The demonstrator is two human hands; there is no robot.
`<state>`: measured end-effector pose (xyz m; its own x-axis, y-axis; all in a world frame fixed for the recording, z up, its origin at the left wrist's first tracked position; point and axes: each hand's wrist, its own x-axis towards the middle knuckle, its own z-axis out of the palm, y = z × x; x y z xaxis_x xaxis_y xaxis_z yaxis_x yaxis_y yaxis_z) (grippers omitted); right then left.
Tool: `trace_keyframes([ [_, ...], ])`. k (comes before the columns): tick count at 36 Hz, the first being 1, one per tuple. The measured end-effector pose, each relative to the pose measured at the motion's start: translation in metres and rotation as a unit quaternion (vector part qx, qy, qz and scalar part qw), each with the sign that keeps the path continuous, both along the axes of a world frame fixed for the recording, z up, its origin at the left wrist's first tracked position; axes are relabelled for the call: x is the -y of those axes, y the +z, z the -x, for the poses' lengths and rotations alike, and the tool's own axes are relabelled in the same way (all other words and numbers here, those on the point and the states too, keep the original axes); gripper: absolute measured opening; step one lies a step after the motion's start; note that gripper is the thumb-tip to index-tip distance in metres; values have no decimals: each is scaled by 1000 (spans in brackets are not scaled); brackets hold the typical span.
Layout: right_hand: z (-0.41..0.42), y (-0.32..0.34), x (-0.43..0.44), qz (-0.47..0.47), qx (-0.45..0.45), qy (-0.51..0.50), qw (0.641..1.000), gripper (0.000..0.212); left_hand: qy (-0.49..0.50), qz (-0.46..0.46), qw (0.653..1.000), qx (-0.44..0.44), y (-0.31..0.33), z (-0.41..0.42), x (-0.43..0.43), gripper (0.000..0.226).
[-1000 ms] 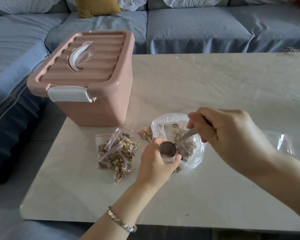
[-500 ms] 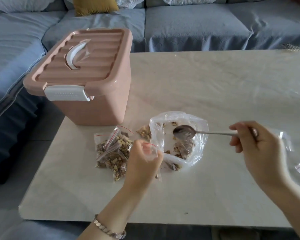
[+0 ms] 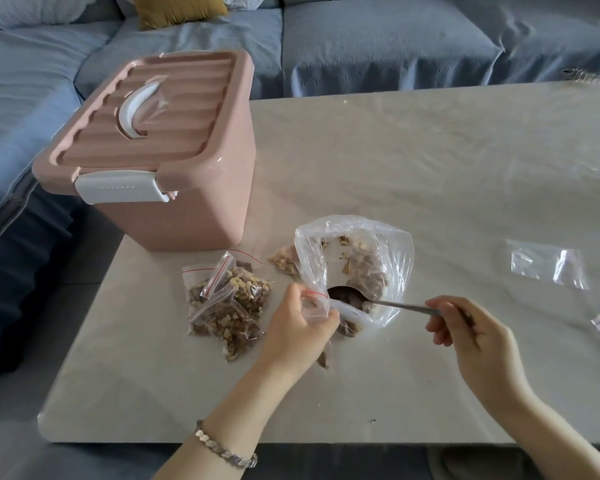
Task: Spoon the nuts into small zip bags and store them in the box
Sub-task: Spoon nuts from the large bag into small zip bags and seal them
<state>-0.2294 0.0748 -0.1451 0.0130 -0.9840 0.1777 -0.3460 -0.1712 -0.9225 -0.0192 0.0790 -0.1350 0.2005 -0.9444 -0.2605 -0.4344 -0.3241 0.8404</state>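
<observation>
Metal spoon [image 3: 378, 301], pinched by the right hand [image 3: 475, 337], sits inside a clear plastic bag of chopped nuts [image 3: 395, 258] at frame centre; the left hand [image 3: 298, 327] grips a small zip bag [image 3: 314, 304].

1. I have one view only: a head-worn wide-angle camera, looking forward and down.
2. It sits near over the table [image 3: 430, 168], facing the sofa [image 3: 395, 39] past the far edge.
3. Close to lens, left hand [image 3: 298, 323] and right hand [image 3: 482, 344] enter from the bottom edge.
</observation>
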Motion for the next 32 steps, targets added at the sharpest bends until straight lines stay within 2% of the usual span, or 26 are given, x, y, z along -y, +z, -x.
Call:
trace_keyframes([
  [1, 5, 2, 3, 10, -10, 12, 1000, 45, -5, -13, 1000, 2, 1, 0, 0, 17],
  [4, 16, 15, 13, 20, -37, 53, 998, 18, -16, -63, 998, 6, 1, 0, -2, 23],
  [8, 27, 19, 20, 3, -70, 77, 995, 42, -9, -113, 992, -61, -1, 6, -4, 24],
  [10, 28, 18, 18, -9, -68, 69, 995, 40, 3, -105, 991, -79, 0, 11, -4, 24],
  [13, 27, 13, 12, -30, -51, 42, 997, 25, 33, -64, 993, -92, 1, 20, -5, 22],
  [16, 25, 2, 2, -62, -42, 14, 997, 36, 50, -34, 992, -107, 1, 27, -3, 17],
  [21, 14, -5, -12, -114, 8, -39, 993, 31, 58, -4, 986, -156, 2, 29, -2, 21],
  [28, 6, -3, -7, -237, 147, -142, 950, 32, 16, 27, 995, -97, 0, 21, -8, 25],
  [32, 7, 4, -4, -262, 176, -159, 935, 31, -24, 85, 996, -26, -6, 5, -10, 27],
])
